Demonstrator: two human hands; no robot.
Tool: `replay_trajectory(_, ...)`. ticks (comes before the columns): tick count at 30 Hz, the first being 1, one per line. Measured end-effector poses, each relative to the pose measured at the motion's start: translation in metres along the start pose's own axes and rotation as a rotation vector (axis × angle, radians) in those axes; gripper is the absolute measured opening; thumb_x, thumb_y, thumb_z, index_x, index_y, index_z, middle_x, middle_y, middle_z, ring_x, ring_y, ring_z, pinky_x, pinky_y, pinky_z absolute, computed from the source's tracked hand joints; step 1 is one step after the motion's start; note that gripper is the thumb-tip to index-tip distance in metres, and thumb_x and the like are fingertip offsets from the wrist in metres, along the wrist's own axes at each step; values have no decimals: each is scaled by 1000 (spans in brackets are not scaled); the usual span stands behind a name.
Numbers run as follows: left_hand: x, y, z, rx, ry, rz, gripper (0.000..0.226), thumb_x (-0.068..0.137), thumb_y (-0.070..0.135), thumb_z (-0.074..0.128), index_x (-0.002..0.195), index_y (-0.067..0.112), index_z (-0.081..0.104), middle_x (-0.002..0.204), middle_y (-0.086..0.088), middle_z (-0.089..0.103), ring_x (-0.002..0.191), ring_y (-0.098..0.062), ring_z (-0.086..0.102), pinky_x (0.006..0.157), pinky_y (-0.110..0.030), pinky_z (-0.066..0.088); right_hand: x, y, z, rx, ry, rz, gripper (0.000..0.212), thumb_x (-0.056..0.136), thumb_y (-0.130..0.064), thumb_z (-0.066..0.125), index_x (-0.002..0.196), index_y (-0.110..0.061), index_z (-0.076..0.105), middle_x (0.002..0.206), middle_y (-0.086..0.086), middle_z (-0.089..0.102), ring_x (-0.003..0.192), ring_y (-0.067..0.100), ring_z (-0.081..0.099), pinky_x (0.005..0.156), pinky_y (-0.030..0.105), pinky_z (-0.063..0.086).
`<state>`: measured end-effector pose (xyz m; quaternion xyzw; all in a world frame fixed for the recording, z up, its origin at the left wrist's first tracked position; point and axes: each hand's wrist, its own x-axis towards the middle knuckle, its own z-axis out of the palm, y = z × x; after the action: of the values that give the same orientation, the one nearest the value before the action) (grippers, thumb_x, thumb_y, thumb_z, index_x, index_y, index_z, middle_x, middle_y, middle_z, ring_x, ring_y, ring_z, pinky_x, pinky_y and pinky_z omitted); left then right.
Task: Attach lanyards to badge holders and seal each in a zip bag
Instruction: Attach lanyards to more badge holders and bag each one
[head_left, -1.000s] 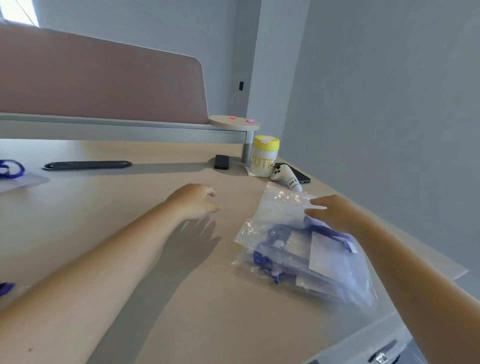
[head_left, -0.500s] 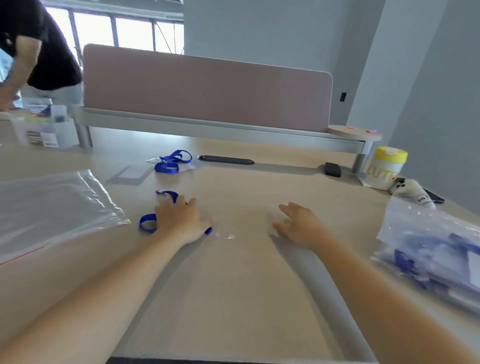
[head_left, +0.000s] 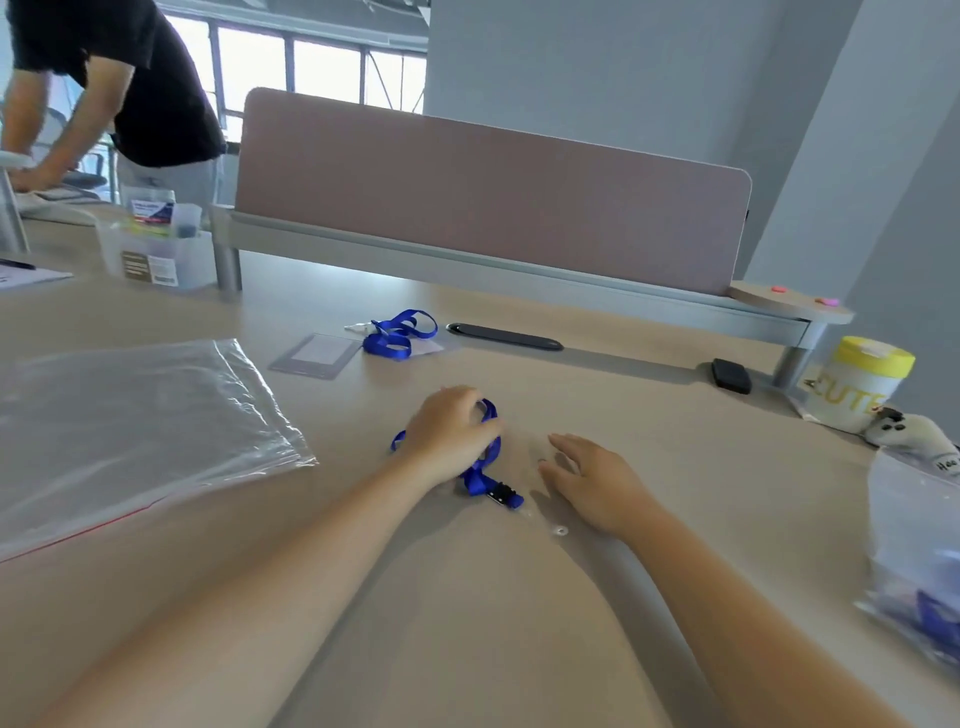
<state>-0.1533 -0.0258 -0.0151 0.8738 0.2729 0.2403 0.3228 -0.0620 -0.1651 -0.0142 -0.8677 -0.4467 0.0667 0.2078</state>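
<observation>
Lanyard (head_left: 480, 475) on beige desk (head_left: 467, 623), pink divider (head_left: 493, 192) behind. Left hand (head_left: 449, 434) now curls round it; right hand (head_left: 592, 480) flat, fingers spread, shifted closer since.

Two bare forearms, apparently sleeveless.

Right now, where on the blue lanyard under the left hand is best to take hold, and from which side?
Judging by its pose, pinch the blue lanyard at the strap just above its black clip. That end sticks out from under the left hand toward the right hand, so come from the right.
</observation>
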Motion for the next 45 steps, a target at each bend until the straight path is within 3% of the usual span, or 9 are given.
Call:
replay_trajectory(2,12,-12,-16,27,67,-50,44,89,28,49,128,9,47,137,-8,47,129,-25,40,105,-35,33,9,-5,6,28,-12,-14,53,92,-37,43,141,-19,30,152,1,27,140,16,24,113,27,18)
replay_trajectory(7,48,-62,-47,365,126,-131,42,90,35,46,120,6,50,126,-14,52,120,-34,43,94,-41,41,39,-27,23,-155,-93,-151,53,82,-54,46,121,-18,48,117,3,54,116,25,47,96,38,36)
replay_trajectory(12,69,-98,-62,581,12,-302,68,90,54,33,145,16,19,154,-10,16,142,-32,12,113,-45,16,75,-30,35,-223,-73,-146,32,86,-49,42,97,-22,54,103,2,54,104,24,47,88,37,36)
replay_trajectory(15,71,-111,-63,631,-46,-394,74,89,59,27,146,14,12,156,-10,8,144,-29,5,116,-43,8,91,-26,38,-232,-43,-96,30,87,-49,40,66,-29,35,97,3,50,102,25,47,85,37,33)
replay_trajectory(22,58,-99,-54,653,-163,-313,75,88,62,28,144,13,19,156,-6,13,144,-24,10,116,-43,9,97,-11,33,-299,13,108,42,87,-54,34,97,-17,51,120,12,52,114,31,45,97,43,34)
replay_trajectory(32,-12,-23,-25,652,-315,-127,61,87,60,33,124,14,46,138,-7,43,131,-27,35,105,-40,28,32,29,18,-148,132,381,48,87,-50,30,61,-11,37,93,15,50,90,29,50,80,38,37)
replay_trajectory(37,-39,-4,-18,607,-218,-127,57,85,58,40,124,17,46,132,-9,45,126,-30,34,97,-39,33,-14,24,-4,-23,159,130,22,95,-23,31,94,-16,52,112,15,44,108,33,45,85,36,35)
replay_trajectory(40,-43,-5,-18,602,-73,-97,59,86,55,42,130,16,43,134,-10,43,124,-32,36,97,-38,33,-35,21,-11,-39,114,-44,37,93,-10,38,128,-15,48,129,13,47,120,31,43,90,31,35)
replay_trajectory(45,-36,-27,-21,591,-139,-179,59,85,62,36,130,23,40,143,-8,36,132,-33,31,106,-40,27,-36,20,-8,-167,-1,-155,31,91,-12,45,117,-18,61,130,3,52,119,28,46,94,35,40)
